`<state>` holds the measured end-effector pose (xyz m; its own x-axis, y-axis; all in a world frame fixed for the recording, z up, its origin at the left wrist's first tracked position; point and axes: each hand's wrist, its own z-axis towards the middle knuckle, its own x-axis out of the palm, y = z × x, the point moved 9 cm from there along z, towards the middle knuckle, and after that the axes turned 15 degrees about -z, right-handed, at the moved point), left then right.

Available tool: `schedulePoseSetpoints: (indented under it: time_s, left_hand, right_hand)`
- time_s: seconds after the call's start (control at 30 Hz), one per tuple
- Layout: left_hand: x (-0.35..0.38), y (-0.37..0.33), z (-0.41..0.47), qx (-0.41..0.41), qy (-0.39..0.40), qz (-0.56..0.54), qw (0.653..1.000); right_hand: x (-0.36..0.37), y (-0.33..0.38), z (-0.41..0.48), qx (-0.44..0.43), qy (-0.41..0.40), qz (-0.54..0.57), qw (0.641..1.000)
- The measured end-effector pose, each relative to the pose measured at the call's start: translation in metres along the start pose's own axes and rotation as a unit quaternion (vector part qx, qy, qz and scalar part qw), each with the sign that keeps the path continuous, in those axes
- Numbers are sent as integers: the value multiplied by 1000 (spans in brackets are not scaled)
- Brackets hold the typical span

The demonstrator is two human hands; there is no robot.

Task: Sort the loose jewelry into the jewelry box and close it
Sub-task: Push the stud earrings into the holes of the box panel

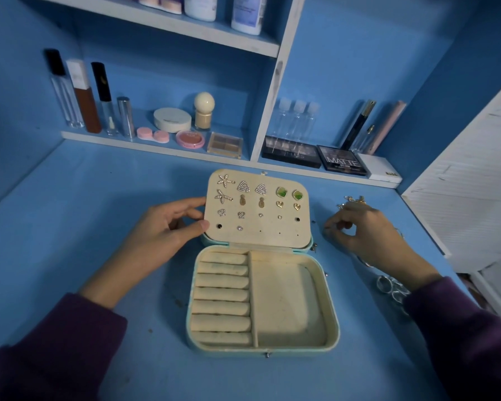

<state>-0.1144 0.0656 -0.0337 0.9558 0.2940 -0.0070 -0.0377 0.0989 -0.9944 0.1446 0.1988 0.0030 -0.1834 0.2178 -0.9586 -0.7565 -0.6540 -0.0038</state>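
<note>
Head view — left hand [168,227] grips the lid [272,237], right hand [368,233] pinches closed — on what, unclear

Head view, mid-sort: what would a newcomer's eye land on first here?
The open jewelry box in the middle of the blue table stands out, its lid studded with rows of earrings while the base below holds nothing. The left hand grips the lid's left edge. The right hand pinches at something small near the loose gold jewelry and silver rings on the right.
</note>
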Motion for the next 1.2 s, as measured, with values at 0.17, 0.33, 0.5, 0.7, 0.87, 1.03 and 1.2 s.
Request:
schedulePoseSetpoints:
  time_s: [0.17, 0.33, 0.5, 0.7, 0.87, 1.03, 1.2]
  left_hand:
    - [-1, 0, 0, 4, -1, 0, 1000]
    - [-2, 3, 1, -2, -3, 4, 1000]
    - [-2, 3, 1, -5, -3, 5, 1000]
    - [-2, 3, 1, -4, -4, -4, 1000]
    - [-2, 4, 2, -5, -6, -14, 1000]
    - [-1, 3, 1, -8, -3, -8, 1000]
    - [0, 2, 1, -7, -5, -5, 1000]
  right_hand:
    - [2, 3, -1, -19, 8, -8, 1000]
    - [4, 6, 0, -31, 13, -3, 999]
    - [4, 7, -6, -40, 6, 13, 999]
    - [5, 3, -18, -31, -9, 42, 999]
    - [3, 3, -26, -33, -9, 51, 998]
    - [0, -5, -24, -2, -21, 66, 998]
    - [3, -4, -21, 17, 4, 87, 996]
